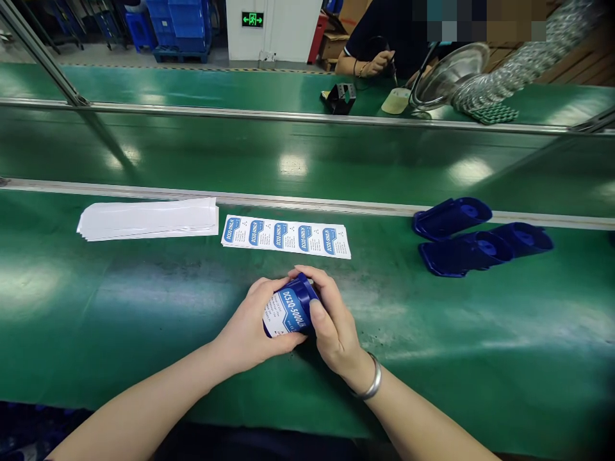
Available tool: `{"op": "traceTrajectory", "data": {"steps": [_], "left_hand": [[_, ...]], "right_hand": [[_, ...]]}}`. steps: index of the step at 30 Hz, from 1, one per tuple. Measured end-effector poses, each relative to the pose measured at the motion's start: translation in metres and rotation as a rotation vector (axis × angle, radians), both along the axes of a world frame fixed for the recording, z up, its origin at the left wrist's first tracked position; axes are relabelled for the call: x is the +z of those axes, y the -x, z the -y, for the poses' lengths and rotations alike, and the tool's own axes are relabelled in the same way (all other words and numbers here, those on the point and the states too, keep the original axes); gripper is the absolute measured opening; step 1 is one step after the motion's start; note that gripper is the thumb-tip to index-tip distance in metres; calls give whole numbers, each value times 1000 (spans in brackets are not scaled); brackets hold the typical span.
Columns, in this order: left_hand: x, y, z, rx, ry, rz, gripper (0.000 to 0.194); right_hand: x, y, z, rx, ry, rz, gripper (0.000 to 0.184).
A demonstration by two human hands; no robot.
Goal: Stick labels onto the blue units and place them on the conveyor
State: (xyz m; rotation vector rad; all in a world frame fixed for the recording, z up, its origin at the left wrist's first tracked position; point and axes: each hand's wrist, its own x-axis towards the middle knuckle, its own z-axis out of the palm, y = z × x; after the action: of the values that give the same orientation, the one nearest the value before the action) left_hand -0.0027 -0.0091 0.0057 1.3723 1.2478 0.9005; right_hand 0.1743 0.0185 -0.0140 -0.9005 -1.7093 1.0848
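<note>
Between my two hands, just above the green tabletop, is a dark blue plastic housing (304, 292) with a white and blue label (286, 312) reading DC52Q-5000L/H on its side. My left hand (252, 323) is wrapped round the labelled end, thumb below and fingers over the top. On the other end, my right hand (335, 326) grips the rim with thumb and fingers; a metal bangle is on that wrist. Part of the housing is hidden by my fingers. Just beyond my hands lies a stack of label sheets (287, 237) printed with the same kind of label.
A stack of white paper strips (148, 219) lies left of the label sheets. Several similar blue housings (466, 253) rest at the right. A metal rail (307, 203) runs along the table's back. Across the far bench a co-worker's hand (379, 64) holds a thin tool near a flexible duct (509, 73).
</note>
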Motion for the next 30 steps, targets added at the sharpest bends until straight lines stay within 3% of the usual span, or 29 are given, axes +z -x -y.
{"op": "traceTrajectory", "data": {"steps": [2, 7, 10, 15, 18, 22, 27, 30], "left_hand": [[2, 3, -2, -21, 91, 87, 74], [6, 7, -10, 67, 474, 637, 35], [7, 4, -11, 116, 556, 710, 28], [3, 0, -7, 138, 449, 644, 29], [1, -1, -4, 104, 248, 431, 35], [-3, -4, 0, 110, 54, 112, 61], [-6, -6, 2, 130, 2, 69, 68], [-1, -3, 0, 121, 80, 150, 69]], "right_hand": [[1, 0, 0, 5, -15, 14, 38], [3, 0, 1, 82, -178, 37, 42], [2, 1, 1, 115, -248, 37, 42], [1, 2, 4, 68, -213, 54, 40], [0, 4, 5, 11, -143, 58, 38], [-2, 7, 7, -48, 15, 32, 37], [-3, 9, 8, -67, 36, 6, 38], [-3, 8, 6, -48, 19, 25, 39]]}}
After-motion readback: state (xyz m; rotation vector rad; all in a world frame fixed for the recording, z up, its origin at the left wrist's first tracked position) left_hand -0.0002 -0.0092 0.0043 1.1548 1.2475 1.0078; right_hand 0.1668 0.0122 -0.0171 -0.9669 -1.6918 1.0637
